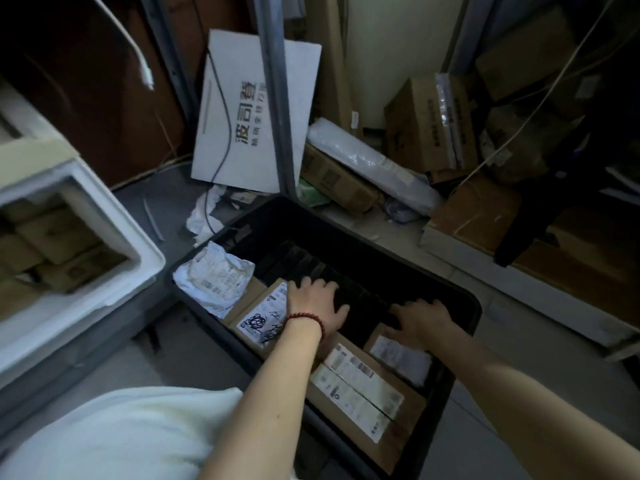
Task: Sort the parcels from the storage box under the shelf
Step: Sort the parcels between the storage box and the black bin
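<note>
left hand (315, 303) spreads its fingers over the scribbled parcel (259, 317) in the storage box (311, 223), right hand (420, 322) splays on a smaller parcel (398, 355), likely picking which to lift

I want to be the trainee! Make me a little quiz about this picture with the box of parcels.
1. True or false: the red bracelet is on the left hand.
2. What colour is the storage box both hands reach into? A white, B black, C red.
3. Fill in the word: the crumpled white bag lies in the box's far ____ corner (left or right).

Key: 1 true. 2 B. 3 left.
</note>
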Available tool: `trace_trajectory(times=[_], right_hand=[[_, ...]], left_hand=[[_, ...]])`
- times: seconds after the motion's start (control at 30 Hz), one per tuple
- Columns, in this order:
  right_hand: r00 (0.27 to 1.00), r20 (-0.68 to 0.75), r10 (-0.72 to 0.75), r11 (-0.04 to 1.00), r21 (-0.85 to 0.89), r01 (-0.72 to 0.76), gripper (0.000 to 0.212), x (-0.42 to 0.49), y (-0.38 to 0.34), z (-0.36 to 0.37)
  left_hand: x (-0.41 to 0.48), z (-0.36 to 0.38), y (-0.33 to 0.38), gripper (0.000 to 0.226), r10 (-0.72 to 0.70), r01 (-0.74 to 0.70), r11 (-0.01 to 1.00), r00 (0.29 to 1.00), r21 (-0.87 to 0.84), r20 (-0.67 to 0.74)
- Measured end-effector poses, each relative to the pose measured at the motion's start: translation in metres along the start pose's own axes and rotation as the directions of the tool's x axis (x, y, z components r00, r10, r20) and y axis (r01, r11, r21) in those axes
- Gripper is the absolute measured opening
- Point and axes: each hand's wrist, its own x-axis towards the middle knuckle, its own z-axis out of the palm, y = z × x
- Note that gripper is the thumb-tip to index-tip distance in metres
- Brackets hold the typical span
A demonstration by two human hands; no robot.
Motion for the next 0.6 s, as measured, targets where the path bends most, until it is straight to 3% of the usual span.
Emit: trace_trajectory(times=[0.2, 0.3, 0.37, 0.47, 0.6], right_hand=[[0.944, -0.304, -0.127, 0.978, 0.122, 0.171, 0.070, -0.009, -0.066, -0.061], [0.890, -0.387, -0.240, 0.957, 0.061, 0.285, 0.072, -0.022, -0.112, -0.102], [0.842, -0.442, -0.310, 0.935, 0.017, 0.354, 0.071, -0.036, -0.143, -0.131], [0.771, -0.517, -0.372, 0.894, 0.025, 0.448, 0.070, -0.061, -0.191, -0.169], [0.712, -0.538, -0.450, 0.829, 0.046, 0.558, 0.078, -0.099, -0.255, -0.199]], left_hand=[[-0.053, -0.048, -0.073, 0.053, -0.295, 0.260, 0.947, 0.937, -0.190, -0.187], [-0.091, -0.068, -0.114, 0.051, -0.383, 0.366, 0.923, 0.902, -0.119, -0.201], [-0.119, -0.080, -0.139, 0.052, -0.483, 0.455, 0.873, 0.859, -0.177, -0.171], [-0.167, -0.100, -0.175, 0.050, -0.614, 0.510, 0.752, 0.772, -0.418, -0.162], [-0.242, -0.117, -0.222, 0.048, -0.698, 0.599, 0.708, 0.674, -0.373, -0.244]])
